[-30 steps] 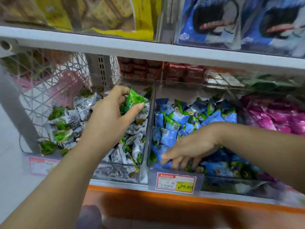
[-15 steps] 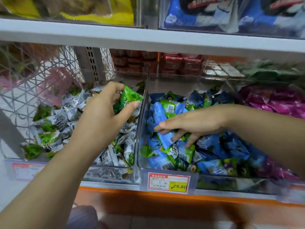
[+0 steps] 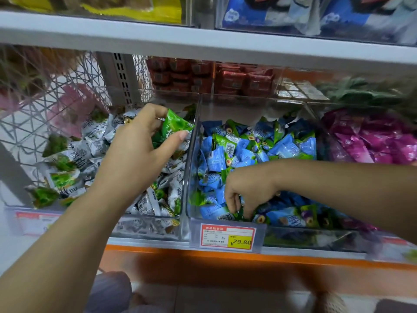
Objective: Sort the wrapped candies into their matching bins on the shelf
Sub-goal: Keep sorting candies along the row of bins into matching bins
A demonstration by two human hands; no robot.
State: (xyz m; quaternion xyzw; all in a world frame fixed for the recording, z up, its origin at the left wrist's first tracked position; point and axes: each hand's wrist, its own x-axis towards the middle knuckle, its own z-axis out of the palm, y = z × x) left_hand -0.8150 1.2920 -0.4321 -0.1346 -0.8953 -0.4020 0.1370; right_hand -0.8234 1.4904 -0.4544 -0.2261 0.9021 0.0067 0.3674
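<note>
While the left hand (image 3: 135, 154) grips a bright green wrapped candy (image 3: 177, 126) between its thumb and curled fingers, above the back of the left bin (image 3: 144, 229), the right hand (image 3: 248, 188) reaches down into the front of the middle bin (image 3: 248, 107). Its fingertips there pinch a dark green wrapper (image 3: 241, 214) among the blue candies (image 3: 284, 147), where several other green pieces lie mixed in.

The held candy hangs at ten o'clock from the centre of the view, just beside the clear wall that parts the two bins. White-and-green candies (image 3: 94, 143) fill the left bin beneath that hand.

At three o'clock of the middle bin, a third clear bin holds magenta candies (image 3: 372, 141). A red-and-yellow price tag (image 3: 228, 237) reading 29.80 is fixed to the shelf rail at six o'clock of the right hand, above the shelf's orange edge (image 3: 225, 256).

Red packets (image 3: 232, 77) are stacked behind the bins at twelve o'clock, under the white upper shelf (image 3: 203, 41). White wire mesh (image 3: 45, 91) closes off the left bin at nine o'clock.
</note>
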